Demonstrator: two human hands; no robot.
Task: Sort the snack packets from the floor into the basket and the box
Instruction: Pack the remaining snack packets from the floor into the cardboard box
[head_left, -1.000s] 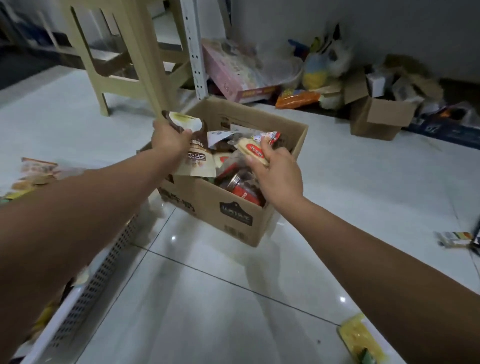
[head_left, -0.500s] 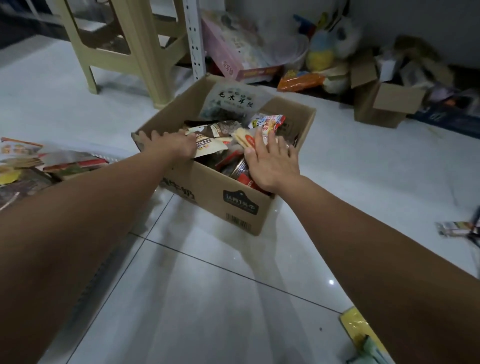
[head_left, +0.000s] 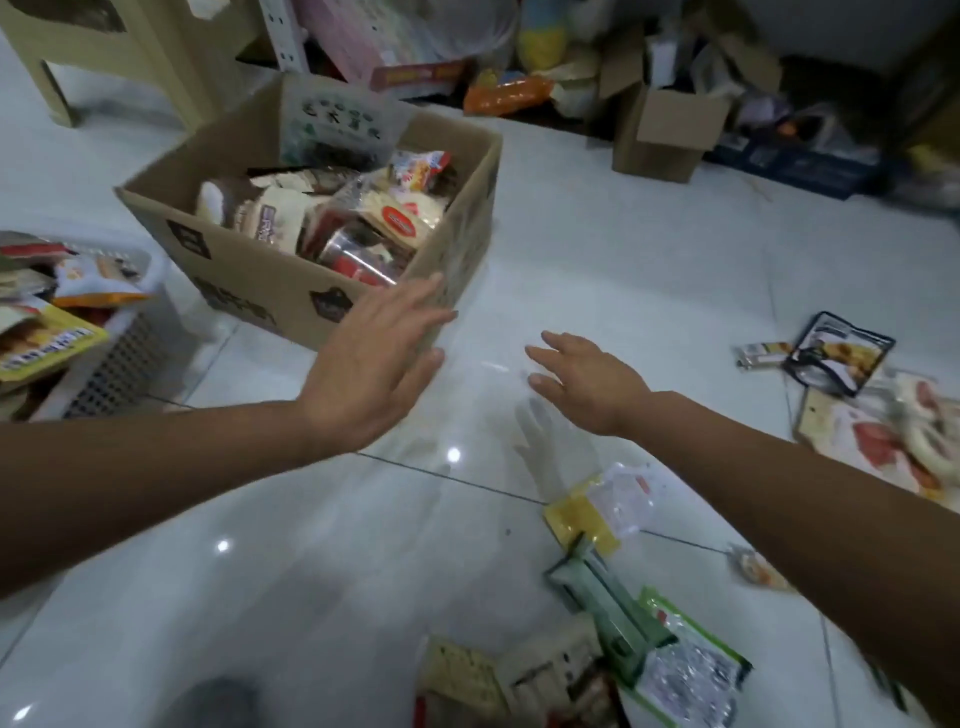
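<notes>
A cardboard box (head_left: 249, 270) full of snack packets stands on the white tiled floor at upper left. A white perforated basket (head_left: 122, 345) with more packets sits at the far left. My left hand (head_left: 371, 369) hovers empty with straight fingers just in front of the box's near corner. My right hand (head_left: 584, 382) is also empty, fingers spread, above the bare floor to the right of the box. Loose packets lie on the floor: a yellow and clear packet (head_left: 605, 512), a green packet (head_left: 680, 670) near the bottom, and a black packet (head_left: 839, 353) at the right.
A beige stool (head_left: 119, 52) stands behind the box at upper left. A smaller open cardboard box (head_left: 667, 130) and a heap of clutter line the back wall. More packets lie at the right edge (head_left: 893, 441) and bottom (head_left: 498, 680).
Both hands have let go of the packets and pulled back out of the box toward me and to the right. The view has tilted down, showing more packets on the floor.
</notes>
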